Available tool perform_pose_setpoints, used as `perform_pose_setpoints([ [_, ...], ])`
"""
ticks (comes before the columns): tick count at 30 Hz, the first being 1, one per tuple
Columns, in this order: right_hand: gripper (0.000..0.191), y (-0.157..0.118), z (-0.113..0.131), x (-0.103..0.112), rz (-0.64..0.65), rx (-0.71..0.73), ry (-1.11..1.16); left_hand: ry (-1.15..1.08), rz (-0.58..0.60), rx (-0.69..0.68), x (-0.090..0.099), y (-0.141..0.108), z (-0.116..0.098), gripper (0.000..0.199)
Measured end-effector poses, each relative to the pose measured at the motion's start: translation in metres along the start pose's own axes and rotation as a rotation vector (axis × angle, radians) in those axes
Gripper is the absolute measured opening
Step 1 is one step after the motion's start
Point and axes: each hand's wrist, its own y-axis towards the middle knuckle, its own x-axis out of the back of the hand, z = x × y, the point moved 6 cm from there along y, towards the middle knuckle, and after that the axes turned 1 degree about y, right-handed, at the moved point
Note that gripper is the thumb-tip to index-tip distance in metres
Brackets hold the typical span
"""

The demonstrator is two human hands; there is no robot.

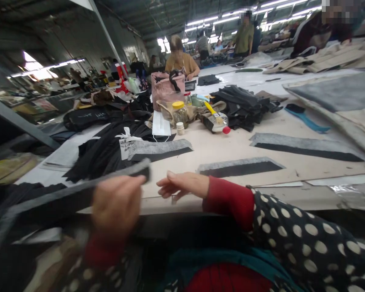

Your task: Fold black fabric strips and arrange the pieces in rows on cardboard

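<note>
My left hand, smeared by motion, is closed on the end of a long black fabric strip with a grey edge. The strip trails off to the lower left. My right hand hangs over the table's front edge with its fingers stretched out and nothing in them. Beyond it lies a black and grey fabric piece, and a longer similar piece is to the right. Another fabric piece lies beyond my left hand, near a white tag.
Behind are a jar with a yellow lid, a small white bottle, a yellow-handled brush, a face mask and a pink bag. Black fabric piles and a blue-handled brush lie farther back. A person sits opposite.
</note>
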Motion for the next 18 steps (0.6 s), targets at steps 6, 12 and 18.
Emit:
perform_pose_setpoints([
  [6, 0.047, -0.085, -0.059, 0.023, -0.273, -0.159, 0.337, -0.175, 0.391, -0.317, -0.1, -0.046, -0.111, 0.019],
  [12, 0.037, -0.154, -0.07, 0.061, -0.383, -0.201, 0.026, -0.376, 0.802, -0.113, -0.132, -0.025, -0.105, 0.04],
  [18, 0.039, -0.21, -0.045, 0.119, -0.702, -0.179, -0.3, -0.583, 1.191, 0.196, -0.161, -0.015, -0.067, 0.02],
])
